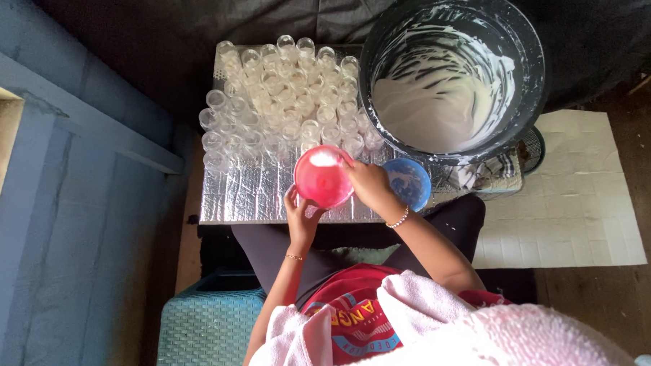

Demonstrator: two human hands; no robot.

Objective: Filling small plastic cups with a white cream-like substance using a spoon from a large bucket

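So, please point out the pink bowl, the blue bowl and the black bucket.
pink bowl (324,177), head view, inner wall.
blue bowl (411,183), head view, inside.
black bucket (532,67), head view, right rim.

A foil-covered table (246,196) carries clustered clear plastic cups (286,98) and a blue bowl (410,181).

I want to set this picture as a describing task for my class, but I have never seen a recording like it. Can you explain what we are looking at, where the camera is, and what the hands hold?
There is no machine: a person works with two bare hands, and one camera worn on their head looks straight down. The left hand holds a pink bowl from below, while the right hand rests on its rim. Beside it is a blue bowl. On the foil-covered board stand many small clear cups. A large black bucket holds white liquid.
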